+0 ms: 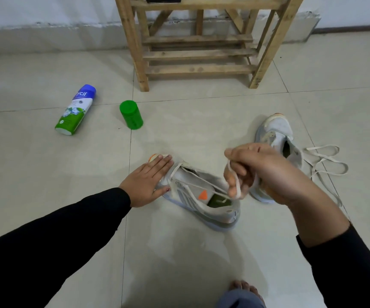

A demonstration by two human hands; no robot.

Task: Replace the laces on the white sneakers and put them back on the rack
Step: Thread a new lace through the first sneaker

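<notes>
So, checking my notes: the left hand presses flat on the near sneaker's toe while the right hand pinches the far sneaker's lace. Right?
Not quite. In the head view the right hand pinches the lace of the near sneaker, running from its eyelets; the left hand does press flat on that sneaker's toe.

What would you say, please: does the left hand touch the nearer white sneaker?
Touching: the head view shows the left hand flat on the nearer white sneaker.

home interior, tiled floor, wooden shoe rack
</notes>
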